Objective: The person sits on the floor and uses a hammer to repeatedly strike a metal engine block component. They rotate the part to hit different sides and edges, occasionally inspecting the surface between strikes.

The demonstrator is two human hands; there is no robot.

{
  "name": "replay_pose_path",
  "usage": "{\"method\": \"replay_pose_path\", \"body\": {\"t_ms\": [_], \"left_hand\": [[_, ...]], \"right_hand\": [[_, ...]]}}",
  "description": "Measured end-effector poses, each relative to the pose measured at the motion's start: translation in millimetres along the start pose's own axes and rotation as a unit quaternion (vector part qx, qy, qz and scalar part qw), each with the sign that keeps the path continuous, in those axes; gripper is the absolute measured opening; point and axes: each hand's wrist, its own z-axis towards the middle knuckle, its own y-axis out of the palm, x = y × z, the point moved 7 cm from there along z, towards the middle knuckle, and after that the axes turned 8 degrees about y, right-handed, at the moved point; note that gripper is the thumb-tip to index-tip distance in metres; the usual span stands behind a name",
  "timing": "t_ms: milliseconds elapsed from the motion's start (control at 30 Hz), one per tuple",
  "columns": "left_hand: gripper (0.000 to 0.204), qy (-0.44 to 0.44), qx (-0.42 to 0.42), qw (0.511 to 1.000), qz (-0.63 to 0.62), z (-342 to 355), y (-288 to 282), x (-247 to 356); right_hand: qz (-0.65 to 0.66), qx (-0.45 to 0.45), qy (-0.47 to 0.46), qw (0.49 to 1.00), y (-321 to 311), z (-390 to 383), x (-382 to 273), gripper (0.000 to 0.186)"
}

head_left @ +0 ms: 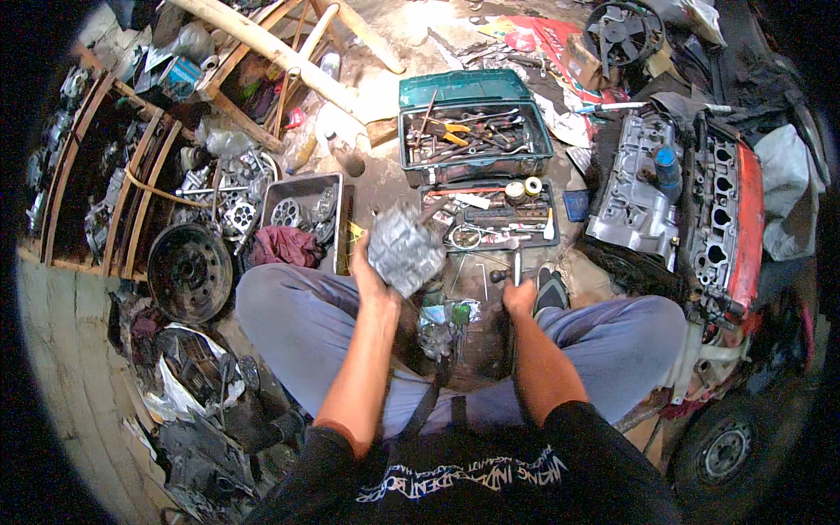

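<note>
My left hand (378,287) grips a silver cast-metal block (404,251), lifted over my lap and tilted, with blurred edges. My right hand (521,299) is closed round what looks like a hammer (500,276), a tool with a dark rounded end and a shiny upright metal part. It is held over the ground by my right shoe (550,287), apart from the block. Between my legs lies a smaller metal part (436,339), beside a green item (460,313) on a pale blue sheet. Two thin L-shaped rods (484,278) rest beyond it.
Ahead stands a green toolbox (473,171) full of hand tools, with a tray (556,229) of smaller tools before it. A grey bin (342,197) with metal parts and a wheel rim (190,272) are at left. Engine parts (636,194) and a tyre (731,451) crowd the right.
</note>
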Motion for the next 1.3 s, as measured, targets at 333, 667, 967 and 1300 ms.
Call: {"method": "replay_pose_path", "body": {"t_ms": [333,667,967,1300], "left_hand": [[0.055,-0.032,0.036,0.999,-0.019,-14.4,-59.2,-28.2],[0.057,0.034,0.122,0.991,-0.047,8.8,-82.3,-11.8],[0.050,0.013,0.155,0.987,-0.044,7.5,-96.1,-16.1],[0.050,0.021,0.206,0.978,-0.038,10.0,-105.8,-12.7]], "right_hand": [[-0.116,-0.099,-0.023,0.988,62.4,-19.9,31.1,0.041],[-0.196,-0.064,0.018,0.978,39.4,-36.4,18.7,0.035],[-0.159,0.140,-0.145,0.966,40.6,-27.8,-17.0,0.035],[-0.162,0.098,-0.249,0.950,60.2,-32.6,-24.2,0.032]]}}
